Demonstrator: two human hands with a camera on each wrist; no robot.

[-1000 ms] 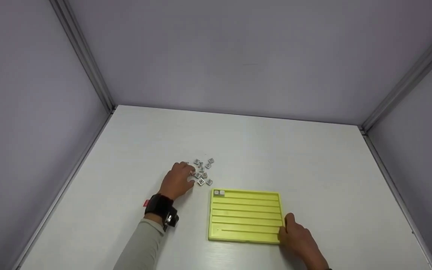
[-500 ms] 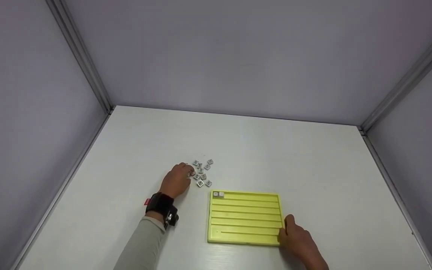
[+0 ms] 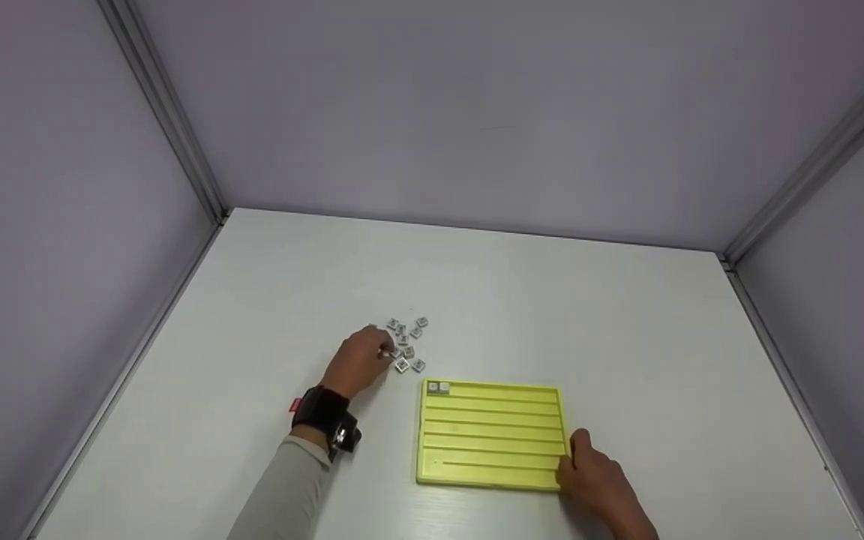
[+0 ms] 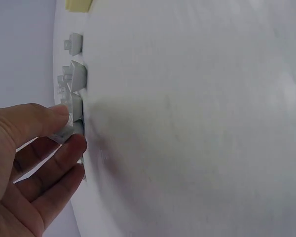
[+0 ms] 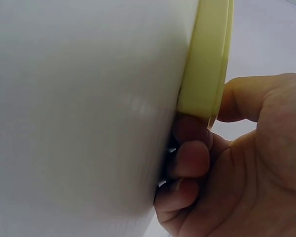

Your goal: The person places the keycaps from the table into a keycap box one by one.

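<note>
The left arm, in a pale sleeve with a dark band at the wrist, reaches forward and slightly right, its hand [image 3: 358,361] palm down and low. In the left wrist view the left hand [image 4: 27,163] has thumb and forefinger brought together in a pinching grip, the other fingers loosely curled below. The right hand [image 3: 598,481] lies near and to the right, thumb on top and fingers [image 5: 190,160] curled beneath.
</note>
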